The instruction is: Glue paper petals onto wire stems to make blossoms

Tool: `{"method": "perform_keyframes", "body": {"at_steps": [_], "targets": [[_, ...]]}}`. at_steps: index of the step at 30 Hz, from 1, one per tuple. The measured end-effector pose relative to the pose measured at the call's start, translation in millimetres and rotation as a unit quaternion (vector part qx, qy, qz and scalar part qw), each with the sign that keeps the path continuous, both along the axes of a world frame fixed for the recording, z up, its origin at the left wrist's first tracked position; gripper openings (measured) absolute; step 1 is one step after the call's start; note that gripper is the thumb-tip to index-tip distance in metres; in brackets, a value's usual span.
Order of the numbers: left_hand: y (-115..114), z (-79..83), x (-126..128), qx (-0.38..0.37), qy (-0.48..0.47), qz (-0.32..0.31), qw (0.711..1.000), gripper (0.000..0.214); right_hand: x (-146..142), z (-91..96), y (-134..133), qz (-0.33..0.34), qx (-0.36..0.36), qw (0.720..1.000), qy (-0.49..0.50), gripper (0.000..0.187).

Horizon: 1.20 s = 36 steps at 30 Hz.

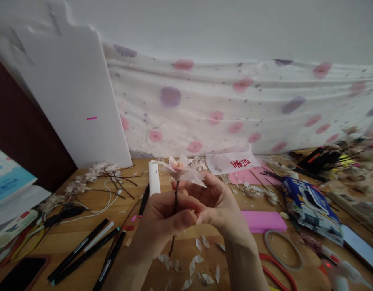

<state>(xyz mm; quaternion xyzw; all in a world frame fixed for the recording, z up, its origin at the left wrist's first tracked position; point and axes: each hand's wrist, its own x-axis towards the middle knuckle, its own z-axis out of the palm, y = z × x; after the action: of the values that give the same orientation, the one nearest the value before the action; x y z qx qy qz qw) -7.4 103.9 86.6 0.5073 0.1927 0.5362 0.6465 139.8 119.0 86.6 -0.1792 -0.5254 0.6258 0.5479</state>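
Pale pink and white petals are spreading thinly from the flower (178, 165), which is standing nearly upright above the knuckles, just in front of the person at the middle of the table. Its dark, slender stem (176, 190) is running down past the left hand (171, 214), whose thumb and fingers are pinching it, and its lower end is showing beneath. The right hand (221, 202) is curling in from the other side, thumb and finger meeting close by the left fingertips; whether they are gripping something small, I cannot tell. The flower is probably weighing almost nothing, its petals looking soft, dry and easily creased or torn, while the stem is seeming stiffer and is offering the safer hold, best taken with a light pinch below the bloom. Loose petals (208, 279) are lying scattered under the wrists on the wooden table (253, 204). Dark pens (86, 258) are lying to the left, near a cluster of pale blossoms (98, 173) on thin twigs. To the right, a folded magenta sheet (266, 222), a roll of tape (267, 243), red handles (280, 268) and a blue packet (310, 206) are crowding together. Behind, a cloth printed with pink and purple blooms (204, 89) is hanging in soft folds against a pale wall (234, 28), and a white board (74, 93) is leaning at the left.
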Motion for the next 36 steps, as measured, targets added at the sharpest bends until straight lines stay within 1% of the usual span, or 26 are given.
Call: {"method": "perform_keyframes", "body": {"at_steps": [2,4,6,9,14,16,18,20,21,23,25,26,27,28,30,31,32,33,34,36], "targets": [[1,-1.4,2,0.018,-0.038,-0.033,0.999,0.014,-1,-3.3,2,-0.005,0.021,1.000,0.014,0.060],[1,-2.3,3,0.027,-0.070,-0.050,0.996,0.009,-2,-6.6,4,-0.004,0.045,0.999,0.028,0.060],[0,-3.0,4,0.026,-0.084,-0.049,0.995,0.005,-3,-8.4,5,-0.012,0.058,0.998,0.028,0.059],[-3,-4.1,6,0.019,-0.096,-0.049,0.994,0.004,-5,-7.4,4,-0.033,0.072,0.997,0.022,0.064],[-9,-6.3,7,0.030,-0.119,-0.060,0.991,0.011,-4,-3.2,1,-0.030,0.107,0.993,0.030,0.069],[-10,-4.9,2,0.025,-0.144,-0.079,0.986,0.014,-3,-1.6,1,-0.020,0.111,0.992,0.048,0.065],[-10,-0.7,-7,0.019,-0.166,-0.098,0.981,0.015,-1,0.4,2,-0.004,0.103,0.992,0.078,0.056],[-10,5.2,-17,0.015,-0.168,-0.087,0.982,0.018,1,3.0,3,0.014,0.083,0.990,0.113,0.044],[-9,8.1,-21,0.011,-0.165,-0.065,0.984,0.022,2,4.4,3,0.024,0.068,0.989,0.127,0.041],[-8,11.9,-25,0.016,-0.153,-0.012,0.988,0.039,4,6.9,3,0.046,0.037,0.988,0.145,0.039],[-5,12.2,-26,0.040,-0.141,0.035,0.989,0.057,6,8.6,2,0.052,0.012,0.987,0.150,0.031],[-3,11.3,-25,0.049,-0.125,0.045,0.990,0.063,6,9.1,1,0.045,0.001,0.988,0.147,0.025],[-1,10.2,-24,0.044,-0.098,0.046,0.993,0.064,6,9.4,2,0.033,-0.009,0.989,0.142,0.023],[1,9.0,-23,0.022,-0.060,0.044,0.997,0.057,6,9.6,2,0.018,-0.019,0.991,0.133,0.029],[4,7.4,-21,-0.049,0.021,0.041,0.998,0.028,5,9.3,3,-0.018,-0.038,0.995,0.092,0.044],[5,6.9,-20,-0.083,0.052,0.044,0.994,0.031,5,8.9,3,-0.037,-0.045,0.996,0.066,0.045],[6,6.6,-19,-0.107,0.068,0.049,0.991,0.035,3,8.3,3,-0.058,-0.048,0.996,0.044,0.042],[6,6.3,-18,-0.121,0.074,0.052,0.989,0.033,2,7.5,2,-0.076,-0.053,0.995,0.025,0.037],[6,5.9,-16,-0.122,0.072,0.051,0.989,0.034,1,6.7,1,-0.097,-0.054,0.994,0.010,0.032],[6,5.0,-14,-0.110,0.068,0.050,0.990,0.047,-3,5.1,-2,-0.145,-0.042,0.988,-0.021,0.028]]}}
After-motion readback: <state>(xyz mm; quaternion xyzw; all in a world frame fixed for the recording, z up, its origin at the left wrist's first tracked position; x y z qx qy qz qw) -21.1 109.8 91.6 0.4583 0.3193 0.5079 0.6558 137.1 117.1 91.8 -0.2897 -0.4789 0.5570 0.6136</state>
